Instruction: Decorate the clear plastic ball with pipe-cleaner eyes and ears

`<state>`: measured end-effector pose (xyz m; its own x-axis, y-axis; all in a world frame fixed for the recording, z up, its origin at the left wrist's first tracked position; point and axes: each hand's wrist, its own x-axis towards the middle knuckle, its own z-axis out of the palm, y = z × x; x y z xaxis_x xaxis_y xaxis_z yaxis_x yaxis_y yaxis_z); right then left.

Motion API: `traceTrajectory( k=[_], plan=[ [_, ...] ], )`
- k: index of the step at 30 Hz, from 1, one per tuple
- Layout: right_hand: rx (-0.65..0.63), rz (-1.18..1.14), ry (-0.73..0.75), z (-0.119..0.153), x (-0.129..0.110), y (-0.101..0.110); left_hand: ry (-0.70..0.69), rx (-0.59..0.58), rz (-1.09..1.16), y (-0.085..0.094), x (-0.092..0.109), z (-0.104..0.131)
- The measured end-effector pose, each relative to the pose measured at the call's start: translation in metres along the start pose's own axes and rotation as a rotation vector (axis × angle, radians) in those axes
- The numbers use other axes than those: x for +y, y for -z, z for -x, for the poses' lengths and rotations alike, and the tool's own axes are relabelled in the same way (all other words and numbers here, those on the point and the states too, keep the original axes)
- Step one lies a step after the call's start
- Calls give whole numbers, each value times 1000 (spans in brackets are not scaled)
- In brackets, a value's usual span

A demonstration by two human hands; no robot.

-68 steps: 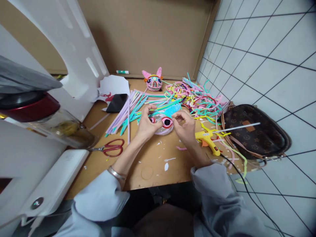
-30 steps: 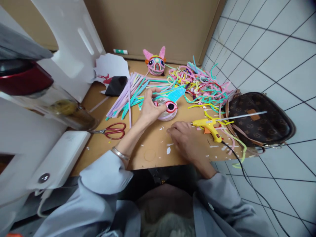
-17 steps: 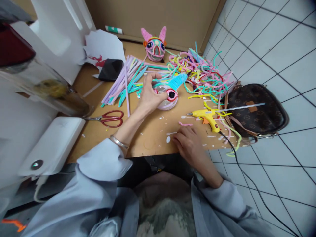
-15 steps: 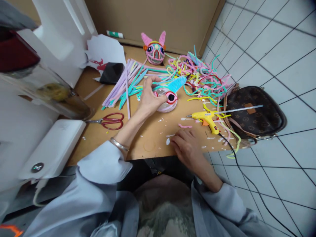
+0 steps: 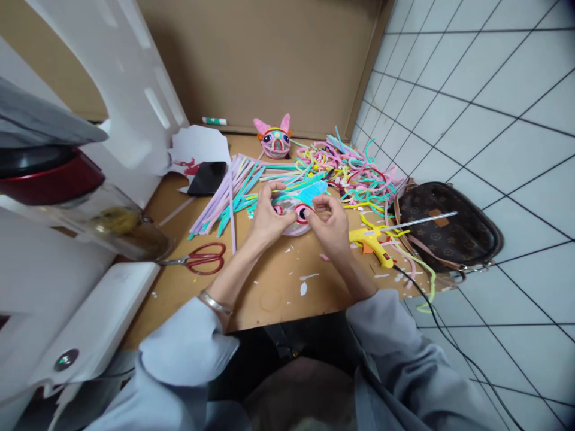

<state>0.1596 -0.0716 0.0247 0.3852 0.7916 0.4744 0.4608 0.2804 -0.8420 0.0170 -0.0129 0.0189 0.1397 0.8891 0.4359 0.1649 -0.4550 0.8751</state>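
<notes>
Between my hands is a round, clear animal head (image 5: 294, 228) trimmed with pipe cleaners. It has red-rimmed eyes with black centres and one fuzzy blue ear (image 5: 313, 191). My left hand (image 5: 269, 220) grips it from the left, fingers over the top and thumb on the front. From the right, my right hand (image 5: 330, 226) presses its curled fingers on the right eye (image 5: 302, 214). Whether a small piece is pinched there is hidden. Right of that hand lies a yellow glue gun (image 5: 372, 238) with a clear glue stick in its back.
Behind are bundled pipe cleaners (image 5: 220, 200), a tangled heap (image 5: 345, 170) and a pink-eared head (image 5: 275, 145). Red-handled scissors (image 5: 205, 258), a phone (image 5: 207, 178), a power bank (image 5: 103, 317) and a jar (image 5: 117, 221) stand left. A brown bag (image 5: 444, 224) and black cord (image 5: 442, 320) are right.
My right hand has risen from the table's front edge to the animal head's right eye. My left hand keeps its hold. The camera view has tilted upward.
</notes>
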Motion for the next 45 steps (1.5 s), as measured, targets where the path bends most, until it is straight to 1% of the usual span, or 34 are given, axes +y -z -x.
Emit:
traceTrajectory(
  k=[2, 4, 11, 15, 19, 24, 27, 31, 37, 41, 45],
  plan=[
    [-39, -63, -74, -5, 3, -5, 0, -4, -2, 0, -1, 0],
    [-67, -105, -117, -8, 4, -8, 4, -6, -15, 0, -1, 1],
    [-111, -151, -156, -8, 5, -9, 3, -22, 9, 1, 0, 2],
    [-139, -145, -148, -9, 7, -9, -1, -46, 47, 3, -1, 3],
    [-130, -106, -122, -10, 7, -10, -17, -83, 83, 5, 0, 3],
    [-110, 27, -19, -9, -1, -7, -12, -89, 106, 5, 2, 4],
    [-128, 84, 30, -8, -6, -3, -2, -76, 128, 4, 1, 5],
    [-148, 86, 24, -7, -8, 0, 71, -48, 235, 6, 3, 4],
    [-159, 34, -8, -10, -7, 1, 205, -50, 364, 13, 10, -1],
    [-165, 34, -3, -14, -7, 3, 209, -93, 409, 15, 6, -2],
    [-163, 37, -23, -16, -5, 7, 184, -120, 376, 17, 2, 0]
  ],
)
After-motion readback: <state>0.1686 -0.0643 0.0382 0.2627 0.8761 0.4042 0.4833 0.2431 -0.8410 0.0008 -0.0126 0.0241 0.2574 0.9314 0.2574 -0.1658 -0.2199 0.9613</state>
